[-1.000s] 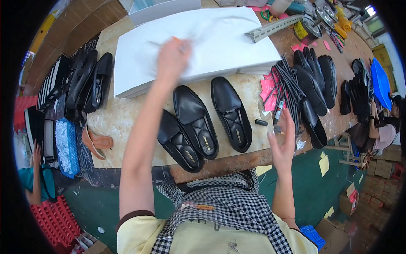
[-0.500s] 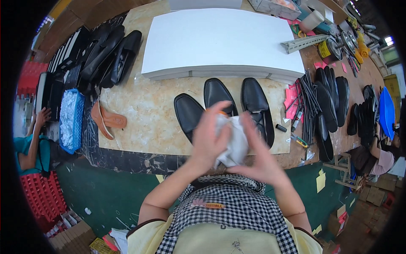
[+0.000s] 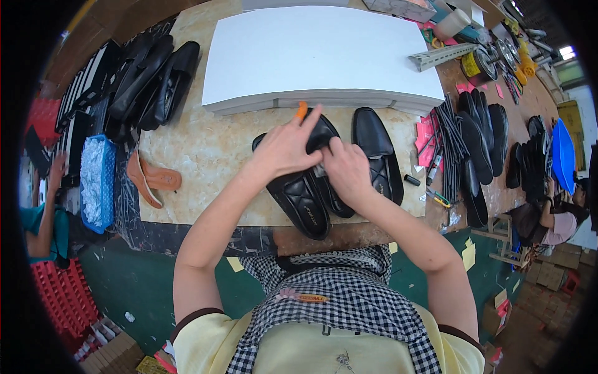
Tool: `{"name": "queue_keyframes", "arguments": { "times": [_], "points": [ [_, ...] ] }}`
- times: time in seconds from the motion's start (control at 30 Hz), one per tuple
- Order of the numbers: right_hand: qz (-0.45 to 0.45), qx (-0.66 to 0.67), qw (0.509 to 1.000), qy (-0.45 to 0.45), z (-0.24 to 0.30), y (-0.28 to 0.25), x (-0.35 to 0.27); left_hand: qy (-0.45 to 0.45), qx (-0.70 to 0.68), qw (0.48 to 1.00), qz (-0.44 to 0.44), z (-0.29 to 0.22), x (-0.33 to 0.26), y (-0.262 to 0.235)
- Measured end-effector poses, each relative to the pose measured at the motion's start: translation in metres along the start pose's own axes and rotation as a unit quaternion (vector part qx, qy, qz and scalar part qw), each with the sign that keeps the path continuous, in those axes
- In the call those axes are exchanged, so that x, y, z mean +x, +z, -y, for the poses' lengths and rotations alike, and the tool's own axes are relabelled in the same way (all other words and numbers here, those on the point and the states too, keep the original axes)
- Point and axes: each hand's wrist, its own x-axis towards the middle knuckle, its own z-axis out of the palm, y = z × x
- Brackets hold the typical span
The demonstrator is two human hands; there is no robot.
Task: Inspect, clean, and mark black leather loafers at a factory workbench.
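Note:
Three black slip-on shoes stand side by side in front of me: the left shoe (image 3: 303,209), the middle shoe (image 3: 324,132) and the right shoe (image 3: 375,140). My left hand (image 3: 285,146) lies across the middle shoe, fingers stretched and apart, with an orange cover (image 3: 302,110) on one fingertip. Bent fingers of my right hand (image 3: 346,168) are closed at that shoe's opening. A scrap of crumpled white paper (image 3: 319,169) peeks out between my hands; the rest of it is hidden.
Behind the shoes lies a stack of white sheets (image 3: 317,56). A brown sandal (image 3: 152,177) and a blue basket (image 3: 99,184) of white paper are at left, more black shoes (image 3: 156,81) beyond. Black rods (image 3: 445,146) and black soles (image 3: 476,146) lie right. Co-workers are at both sides.
The white wad that was between my hands above the shoes is now mostly out of sight at the middle shoe. Both hands have moved forward and down onto that shoe.

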Motion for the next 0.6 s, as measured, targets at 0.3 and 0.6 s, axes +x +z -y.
{"name": "queue_keyframes", "arguments": {
  "times": [0.3, 0.6],
  "points": [
    [0.001, 0.156, 0.985, 0.075, -0.036, -0.01, 0.027, -0.012, 0.021, 0.995, -0.1, -0.008, -0.008, 0.036],
    [-0.074, 0.192, 0.978, 0.031, -0.046, -0.036, -0.018, 0.121, 0.188, 0.929, -0.294, -0.033, 0.051, -0.047]
  ]
}}
